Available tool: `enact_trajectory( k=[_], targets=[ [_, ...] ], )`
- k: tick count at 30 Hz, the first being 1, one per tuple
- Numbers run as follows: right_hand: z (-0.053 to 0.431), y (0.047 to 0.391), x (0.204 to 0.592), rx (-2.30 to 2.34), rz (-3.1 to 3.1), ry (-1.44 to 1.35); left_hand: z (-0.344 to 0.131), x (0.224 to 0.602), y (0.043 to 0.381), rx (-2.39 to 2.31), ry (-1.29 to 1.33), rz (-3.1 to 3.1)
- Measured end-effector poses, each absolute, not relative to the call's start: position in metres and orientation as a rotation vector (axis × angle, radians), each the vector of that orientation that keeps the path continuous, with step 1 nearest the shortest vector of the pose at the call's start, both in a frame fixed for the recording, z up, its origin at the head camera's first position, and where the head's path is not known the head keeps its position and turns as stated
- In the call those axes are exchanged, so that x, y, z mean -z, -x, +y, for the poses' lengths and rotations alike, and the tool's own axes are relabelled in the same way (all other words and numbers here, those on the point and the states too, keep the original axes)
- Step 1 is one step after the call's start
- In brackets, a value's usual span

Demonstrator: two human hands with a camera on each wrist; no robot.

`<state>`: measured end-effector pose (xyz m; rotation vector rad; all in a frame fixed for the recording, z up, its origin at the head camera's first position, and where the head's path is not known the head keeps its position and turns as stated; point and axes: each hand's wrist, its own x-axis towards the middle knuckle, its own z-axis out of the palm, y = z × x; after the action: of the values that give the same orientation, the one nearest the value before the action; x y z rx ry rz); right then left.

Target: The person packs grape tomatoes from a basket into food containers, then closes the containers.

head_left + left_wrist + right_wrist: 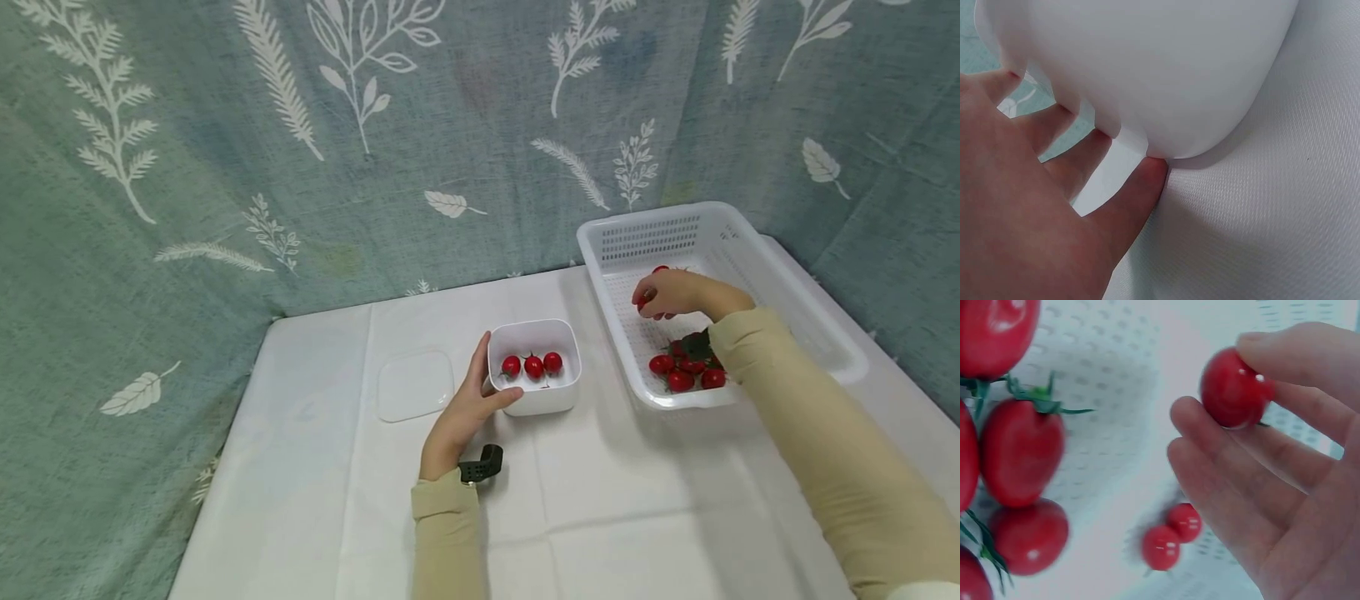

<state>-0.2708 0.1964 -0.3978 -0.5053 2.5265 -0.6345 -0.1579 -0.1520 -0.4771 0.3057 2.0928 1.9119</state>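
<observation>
In the head view my left hand (467,408) holds a white square container (542,402) at its left front corner, thumb over the front rim and fingers along the left side. The left wrist view shows fingertips touching the smooth outer wall of this container (1147,69). Three cherry tomatoes (533,367) lie in it. Over the white perforated basket (611,321), my right hand (678,293) pinches one cherry tomato (1232,387) between thumb and fingers. Several more tomatoes (681,381), some with green stems, are gathered at the basket's near end, partly hidden by the right wrist.
A clear flat lid (414,385) lies left of the container on the white-covered table (300,500). Two tomatoes (1172,536) sit apart from the cluster inside the basket. A green leaf-patterned cloth (465,150) hangs behind the table and along its sides.
</observation>
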Motion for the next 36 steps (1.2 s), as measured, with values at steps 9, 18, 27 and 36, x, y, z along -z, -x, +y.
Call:
enact_trajectory(
  k=[9,18,27,36],
  targets=[
    [0.186,0.257,0.368,0.504,2.679,0.638,-0.153,0.475,0.159,-1.908,-0.289,2.115],
    [0.174,0.234,0.348,0.565,2.765,0.656,-0.155,0.474,0.161,-1.885,-0.280,2.137],
    [0.155,0.211,0.343,0.785,2.710,0.664,-0.156,0.474,0.160,-1.883,-0.263,2.133],
    [0.141,0.192,0.350,1.006,2.716,0.607,-0.151,0.475,0.157,-1.899,-0.296,2.128]
  ],
)
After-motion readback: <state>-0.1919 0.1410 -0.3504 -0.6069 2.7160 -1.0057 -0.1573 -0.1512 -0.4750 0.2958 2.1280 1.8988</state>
